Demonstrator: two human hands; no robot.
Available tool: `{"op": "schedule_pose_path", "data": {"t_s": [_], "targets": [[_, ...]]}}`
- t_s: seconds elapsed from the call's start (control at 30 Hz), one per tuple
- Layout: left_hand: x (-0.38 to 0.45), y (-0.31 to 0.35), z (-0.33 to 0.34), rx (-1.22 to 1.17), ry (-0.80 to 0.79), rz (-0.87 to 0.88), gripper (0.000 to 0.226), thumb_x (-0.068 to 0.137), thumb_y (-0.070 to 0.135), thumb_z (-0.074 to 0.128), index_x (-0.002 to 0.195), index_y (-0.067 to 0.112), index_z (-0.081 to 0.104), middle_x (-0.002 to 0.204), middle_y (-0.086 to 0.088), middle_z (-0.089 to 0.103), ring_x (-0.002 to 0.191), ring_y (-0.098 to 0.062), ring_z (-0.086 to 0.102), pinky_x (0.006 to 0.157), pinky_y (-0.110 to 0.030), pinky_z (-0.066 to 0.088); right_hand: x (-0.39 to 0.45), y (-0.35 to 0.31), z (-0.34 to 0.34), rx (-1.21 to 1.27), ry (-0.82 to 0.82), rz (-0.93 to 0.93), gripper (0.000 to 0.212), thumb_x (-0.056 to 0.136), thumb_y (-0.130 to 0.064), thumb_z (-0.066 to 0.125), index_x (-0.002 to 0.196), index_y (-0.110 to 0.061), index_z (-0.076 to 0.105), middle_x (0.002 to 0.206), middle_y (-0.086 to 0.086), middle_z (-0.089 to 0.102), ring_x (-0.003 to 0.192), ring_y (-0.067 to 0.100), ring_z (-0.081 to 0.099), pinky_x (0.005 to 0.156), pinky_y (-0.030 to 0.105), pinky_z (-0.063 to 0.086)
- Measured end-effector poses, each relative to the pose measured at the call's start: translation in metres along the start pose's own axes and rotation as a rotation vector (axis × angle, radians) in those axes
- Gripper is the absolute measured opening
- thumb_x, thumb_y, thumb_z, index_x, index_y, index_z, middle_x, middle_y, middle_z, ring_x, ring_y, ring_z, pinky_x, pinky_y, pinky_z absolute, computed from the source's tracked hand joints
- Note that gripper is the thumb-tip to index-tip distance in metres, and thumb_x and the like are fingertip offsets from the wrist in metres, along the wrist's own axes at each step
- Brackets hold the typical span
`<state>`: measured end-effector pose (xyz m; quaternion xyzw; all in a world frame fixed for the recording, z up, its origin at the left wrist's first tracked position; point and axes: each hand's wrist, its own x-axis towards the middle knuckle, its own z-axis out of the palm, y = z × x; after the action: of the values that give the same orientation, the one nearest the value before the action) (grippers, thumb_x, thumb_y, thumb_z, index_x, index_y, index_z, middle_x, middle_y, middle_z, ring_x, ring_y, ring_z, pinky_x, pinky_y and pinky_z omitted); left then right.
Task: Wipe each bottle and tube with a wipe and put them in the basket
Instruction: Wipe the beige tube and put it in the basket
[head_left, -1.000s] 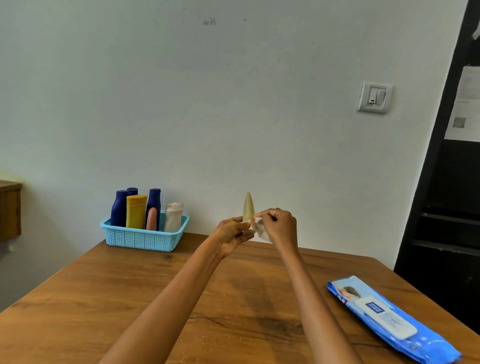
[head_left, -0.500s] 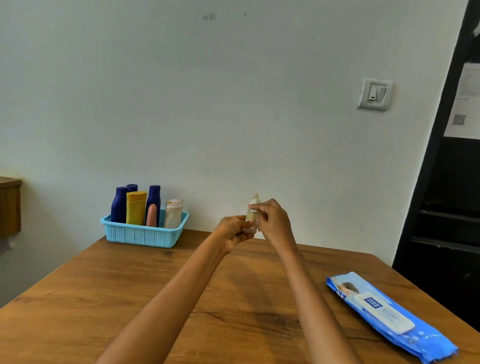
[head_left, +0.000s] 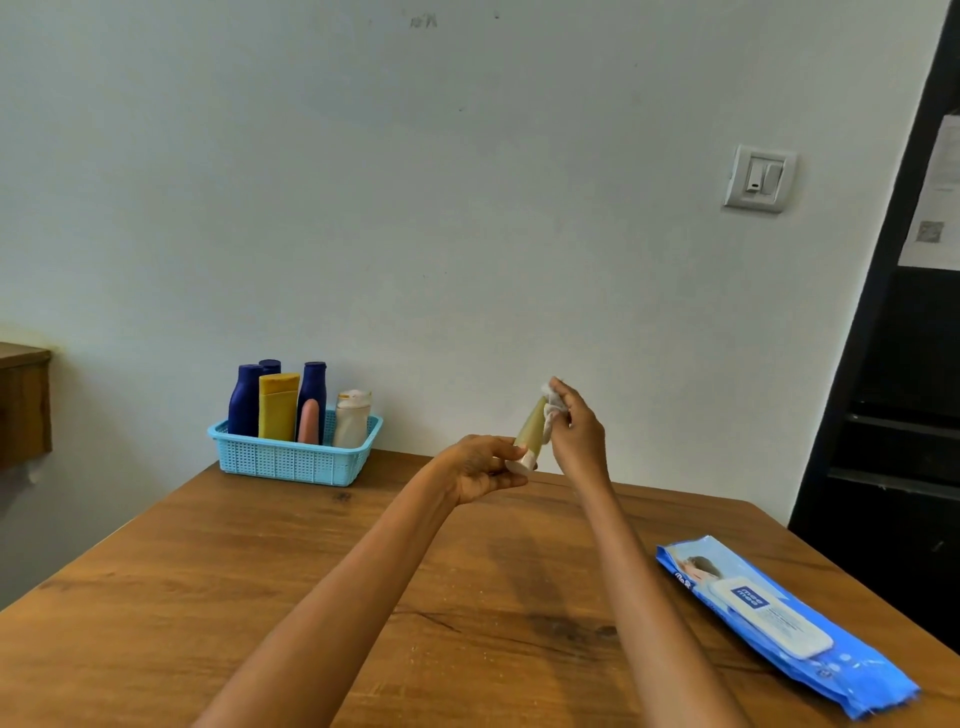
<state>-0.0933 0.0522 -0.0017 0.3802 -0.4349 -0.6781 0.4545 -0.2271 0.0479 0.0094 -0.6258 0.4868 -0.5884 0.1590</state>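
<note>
Above brown wooden worktop (head_left: 291, 582), left hand (head_left: 480, 467) gripped white cap end of small yellow-green tube (head_left: 529, 434); right hand (head_left: 574, 434) pinched crumpled white wipe (head_left: 551, 402) against tube tip.

Light blue basket (head_left: 291, 460), olive tube (head_left: 531, 430)

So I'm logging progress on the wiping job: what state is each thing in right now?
Tube: held up over the table, cap end down, tilted, not yet in the basket.
Wipe: bunched against the tube's upper end.
Left hand: grips the tube's cap end.
Right hand: pinches the wipe.
Basket: on the table's far corner, holding upright bottles and tubes.
Wipes pack: lying flat, flap shut.
</note>
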Motion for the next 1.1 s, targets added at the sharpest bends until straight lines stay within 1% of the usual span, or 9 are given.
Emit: {"op": "schedule_pose_path", "data": {"t_s": [0.2,0.33,0.5,0.63,0.7,0.77,0.87,0.97,1.1], "targets": [[0.004,0.0,0.001,-0.016,0.052,0.053,0.026,0.087,-0.005,0.058,0.112,-0.007,0.055,0.094,-0.018,0.058,0.08,-0.024,0.059,0.071,-0.034,0.053,-0.001,-0.004,0.006,-0.381,-0.083,-0.223,0.04,0.093,0.003,0.04,0.124,-0.012,0.061,0.139,0.004,0.05,0.129,0.019,0.046,0.103,0.025,0.038],[0.005,0.001,-0.001,-0.015,0.127,0.101,0.017,0.087,-0.005,0.056,0.104,-0.006,0.058,0.089,-0.016,0.058,0.076,-0.023,0.058,0.067,-0.033,0.054,-0.007,-0.009,0.014,-0.474,-0.114,-0.273,0.034,0.092,-0.001,0.046,0.117,-0.011,0.066,0.133,0.001,0.057,0.123,0.018,0.052,0.1,0.024,0.04],[0.012,-0.002,-0.012,-0.074,0.207,0.085,0.021,0.091,-0.009,0.045,0.109,-0.006,0.055,0.09,-0.018,0.055,0.077,-0.026,0.055,0.078,-0.038,0.053,-0.009,-0.016,0.022,-0.42,-0.276,-0.141,0.029,0.089,-0.004,0.05,0.098,-0.017,0.074,0.109,-0.003,0.071,0.101,0.011,0.064,0.084,0.016,0.045],[0.009,0.001,-0.016,-0.068,0.189,0.052,0.031,0.094,-0.005,0.041,0.125,-0.01,0.045,0.092,-0.021,0.056,0.078,-0.026,0.056,0.084,-0.035,0.048,-0.004,-0.021,0.015,-0.273,-0.277,-0.059,0.034,0.086,-0.002,0.049,0.08,-0.024,0.074,0.094,-0.007,0.073,0.067,-0.005,0.061,0.054,0.006,0.04],[0.006,0.004,-0.016,-0.075,0.14,0.019,0.032,0.096,-0.002,0.04,0.127,-0.01,0.04,0.106,-0.027,0.058,0.089,-0.028,0.059,0.086,-0.034,0.047,-0.003,-0.019,0.01,-0.156,-0.12,-0.042,0.03,0.089,-0.002,0.049,0.092,-0.022,0.07,0.103,-0.005,0.07,0.082,0.0,0.063,0.061,0.012,0.047],[0.003,0.006,-0.013,-0.1,0.075,-0.021,0.032,0.097,0.0,0.038,0.127,-0.01,0.039,0.117,-0.03,0.055,0.106,-0.031,0.059,0.088,-0.036,0.048,-0.002,-0.016,0.005,-0.073,-0.022,-0.021,0.036,0.091,0.0,0.047,0.117,-0.021,0.061,0.119,0.001,0.063,0.104,0.014,0.06,0.074,0.02,0.051],[-0.003,0.007,-0.009,-0.15,-0.029,-0.076,0.028,0.096,0.001,0.037,0.124,-0.006,0.04,0.107,-0.029,0.057,0.098,-0.03,0.062,0.086,-0.038,0.051,-0.001,-0.008,-0.001,-0.057,-0.044,0.047,0.049,0.095,-0.001,0.042,0.141,-0.019,0.042,0.14,0.002,0.049,0.125,0.02,0.049,0.09,0.022,0.044],[-0.007,0.008,-0.005,-0.161,-0.099,-0.1,0.029,0.097,0.002,0.037,0.125,-0.006,0.039,0.105,-0.029,0.058,0.091,-0.031,0.064,0.075,-0.037,0.056,-0.002,-0.003,0.0,-0.107,-0.103,0.068,0.046,0.097,-0.003,0.04,0.14,-0.018,0.043,0.143,0.004,0.045,0.127,0.022,0.047,0.086,0.019,0.041],[-0.007,0.013,-0.002,-0.189,-0.098,-0.073,0.03,0.097,0.002,0.035,0.126,-0.008,0.038,0.103,-0.028,0.058,0.088,-0.03,0.065,0.069,-0.036,0.057,-0.003,-0.005,0.004,-0.164,-0.055,-0.044,0.038,0.092,0.002,0.047,0.124,-0.012,0.062,0.131,0.008,0.058,0.12,0.022,0.053,0.087,0.019,0.044]]}}
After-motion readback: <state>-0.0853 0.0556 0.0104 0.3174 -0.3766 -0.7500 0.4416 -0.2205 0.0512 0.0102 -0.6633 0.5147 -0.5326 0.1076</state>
